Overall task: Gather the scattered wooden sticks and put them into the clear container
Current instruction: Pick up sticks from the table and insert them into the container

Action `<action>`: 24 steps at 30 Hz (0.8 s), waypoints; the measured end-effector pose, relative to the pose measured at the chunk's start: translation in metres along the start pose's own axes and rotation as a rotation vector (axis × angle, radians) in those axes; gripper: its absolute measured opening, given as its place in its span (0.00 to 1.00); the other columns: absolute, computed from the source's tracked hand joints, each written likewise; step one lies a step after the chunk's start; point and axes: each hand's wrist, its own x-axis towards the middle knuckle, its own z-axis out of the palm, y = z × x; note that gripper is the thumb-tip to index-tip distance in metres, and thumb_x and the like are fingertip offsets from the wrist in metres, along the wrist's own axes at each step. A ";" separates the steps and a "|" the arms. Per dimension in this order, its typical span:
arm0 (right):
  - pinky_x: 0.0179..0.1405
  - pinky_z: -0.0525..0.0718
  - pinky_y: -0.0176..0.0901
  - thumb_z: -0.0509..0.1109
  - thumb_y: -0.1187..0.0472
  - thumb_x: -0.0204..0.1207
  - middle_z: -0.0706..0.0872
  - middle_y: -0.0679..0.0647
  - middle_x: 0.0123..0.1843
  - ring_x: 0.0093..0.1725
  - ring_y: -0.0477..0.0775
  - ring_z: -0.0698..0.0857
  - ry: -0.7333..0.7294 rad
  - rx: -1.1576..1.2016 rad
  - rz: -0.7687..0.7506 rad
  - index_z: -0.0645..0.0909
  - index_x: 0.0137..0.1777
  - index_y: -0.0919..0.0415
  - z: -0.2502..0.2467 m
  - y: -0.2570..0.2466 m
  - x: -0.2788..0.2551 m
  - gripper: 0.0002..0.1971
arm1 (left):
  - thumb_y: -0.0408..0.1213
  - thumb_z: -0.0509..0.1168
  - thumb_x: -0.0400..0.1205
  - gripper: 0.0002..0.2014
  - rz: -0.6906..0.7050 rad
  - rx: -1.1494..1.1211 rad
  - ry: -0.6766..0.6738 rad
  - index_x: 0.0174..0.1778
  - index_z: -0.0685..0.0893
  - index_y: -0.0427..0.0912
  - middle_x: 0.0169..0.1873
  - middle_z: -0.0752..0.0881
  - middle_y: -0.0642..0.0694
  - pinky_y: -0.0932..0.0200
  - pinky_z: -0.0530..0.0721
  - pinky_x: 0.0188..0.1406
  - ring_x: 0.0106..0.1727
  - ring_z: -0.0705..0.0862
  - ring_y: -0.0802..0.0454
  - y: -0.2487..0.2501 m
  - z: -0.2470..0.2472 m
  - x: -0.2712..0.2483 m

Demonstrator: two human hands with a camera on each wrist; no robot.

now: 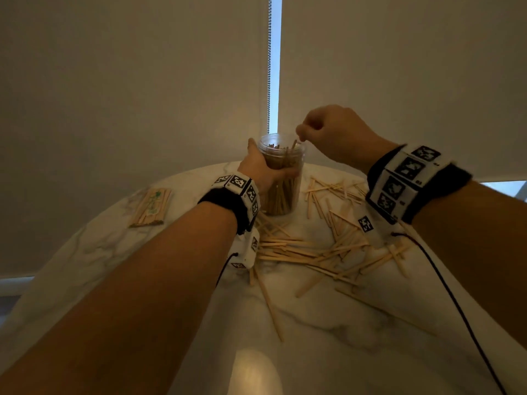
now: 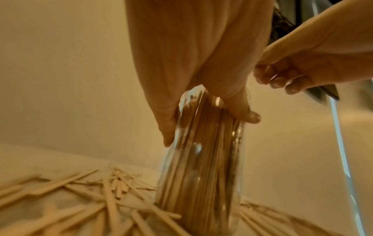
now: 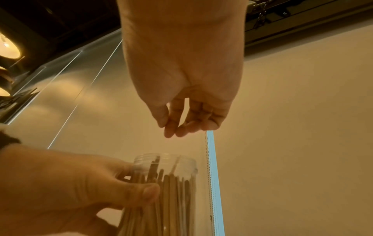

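A clear plastic container (image 1: 282,178) stands on the marble table (image 1: 313,323), packed with upright wooden sticks. My left hand (image 1: 261,166) grips its side, thumb and fingers wrapped around the wall (image 2: 201,175). My right hand (image 1: 302,132) hovers just above the open mouth with its fingers bunched and pointing down. In the right wrist view nothing shows between the fingertips (image 3: 171,129), and a gap separates them from the container's rim (image 3: 165,155). One stick (image 1: 294,145) leans up out of the mouth below that hand. Several loose sticks (image 1: 313,252) lie scattered in front and to the right.
A wrapped bundle of sticks (image 1: 151,206) lies at the table's left. A black cable (image 1: 456,303) runs from my right wrist across the table. Roller blinds and a bead chain (image 1: 269,67) hang close behind the container. The table edge curves round at the back.
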 end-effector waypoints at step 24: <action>0.34 0.76 0.42 0.70 0.52 0.80 0.76 0.52 0.31 0.30 0.50 0.74 -0.829 -0.411 -0.003 0.76 0.33 0.61 0.063 -0.053 -0.128 0.17 | 0.40 0.69 0.84 0.15 -0.198 0.908 -0.235 0.61 0.86 0.34 0.62 0.87 0.36 0.52 0.84 0.60 0.63 0.85 0.41 -0.041 -0.047 -0.138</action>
